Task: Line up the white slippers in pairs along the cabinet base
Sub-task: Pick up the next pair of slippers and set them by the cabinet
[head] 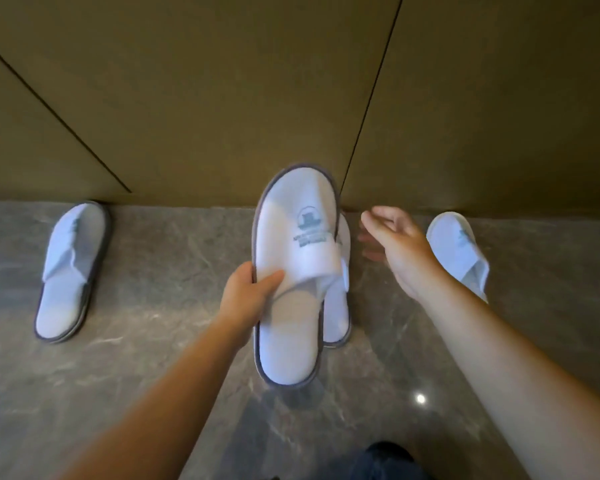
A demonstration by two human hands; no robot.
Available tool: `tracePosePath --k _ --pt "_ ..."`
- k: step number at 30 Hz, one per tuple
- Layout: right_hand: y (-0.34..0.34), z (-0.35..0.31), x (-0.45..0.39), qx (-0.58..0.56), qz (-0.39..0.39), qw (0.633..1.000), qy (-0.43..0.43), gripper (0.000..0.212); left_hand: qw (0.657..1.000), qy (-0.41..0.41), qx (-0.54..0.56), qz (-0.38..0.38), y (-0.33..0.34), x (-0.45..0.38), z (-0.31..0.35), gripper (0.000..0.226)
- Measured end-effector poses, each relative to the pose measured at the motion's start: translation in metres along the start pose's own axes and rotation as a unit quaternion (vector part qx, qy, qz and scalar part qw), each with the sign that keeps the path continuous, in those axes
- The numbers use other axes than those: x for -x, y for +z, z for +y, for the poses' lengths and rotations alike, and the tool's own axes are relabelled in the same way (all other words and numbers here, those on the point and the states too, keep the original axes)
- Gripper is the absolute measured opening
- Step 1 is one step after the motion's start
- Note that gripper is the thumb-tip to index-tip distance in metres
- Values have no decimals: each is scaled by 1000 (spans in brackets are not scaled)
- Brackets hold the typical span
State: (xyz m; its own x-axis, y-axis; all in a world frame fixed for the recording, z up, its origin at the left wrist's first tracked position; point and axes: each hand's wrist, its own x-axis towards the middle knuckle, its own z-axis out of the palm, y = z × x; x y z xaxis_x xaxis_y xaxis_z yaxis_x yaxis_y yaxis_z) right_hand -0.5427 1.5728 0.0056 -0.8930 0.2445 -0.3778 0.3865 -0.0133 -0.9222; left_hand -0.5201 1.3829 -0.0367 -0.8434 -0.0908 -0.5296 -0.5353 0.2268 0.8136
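Observation:
My left hand (248, 292) grips a white slipper (291, 327) with grey trim and a printed logo by its left edge, holding it above the floor in the middle of the view. Under it and slightly to the right lies a second white slipper (338, 317), mostly hidden, toe toward the cabinet. My right hand (397, 244) hovers open and holds nothing, just right of the held slipper, near the cabinet base (187, 199). A third slipper (71, 271) lies on the floor at the left, toe at the cabinet. A fourth slipper (459, 251) lies at the right, partly behind my right forearm.
Olive-brown cabinet doors (222, 98) with dark seams fill the upper half. The floor (153, 358) is glossy grey marble. A dark trouser leg or shoe (385, 460) shows at the bottom edge.

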Motion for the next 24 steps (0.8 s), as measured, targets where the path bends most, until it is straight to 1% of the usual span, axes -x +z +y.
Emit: tracePosePath --k 3,5,9,11,13,17,19,21,23,24 --pt "17 20 3 61 -31 997 46 25 995 -38 20 90 -28 -11 -15 31" --pt "23 37 1 118 -36 990 66 35 993 -49 -3 111 -44 -18 -29 29" --pt "28 81 -10 252 -25 965 65 49 992 -70 -52 87 -58 -37 -58 32" --pt "31 101 -17 338 -17 939 66 57 991 -69 -72 89 -57 -51 -70 31" --pt "35 118 -20 397 10 915 70 62 990 -71 -72 93 -52 -68 -81 33" --pt "45 159 -13 484 21 872 68 64 991 -70 -63 94 -40 -102 -97 42" --pt "48 179 -7 485 32 871 72 67 990 -59 -67 106 -39 -117 -103 51" --pt "50 192 -1 471 42 876 96 80 986 -48 -104 121 -43 -123 -110 69" --pt "51 200 3 465 51 877 111 91 969 -15 -214 126 -46 -114 -117 87" --pt "52 201 4 469 54 874 111 95 957 11 -270 111 -46 -105 -123 95"
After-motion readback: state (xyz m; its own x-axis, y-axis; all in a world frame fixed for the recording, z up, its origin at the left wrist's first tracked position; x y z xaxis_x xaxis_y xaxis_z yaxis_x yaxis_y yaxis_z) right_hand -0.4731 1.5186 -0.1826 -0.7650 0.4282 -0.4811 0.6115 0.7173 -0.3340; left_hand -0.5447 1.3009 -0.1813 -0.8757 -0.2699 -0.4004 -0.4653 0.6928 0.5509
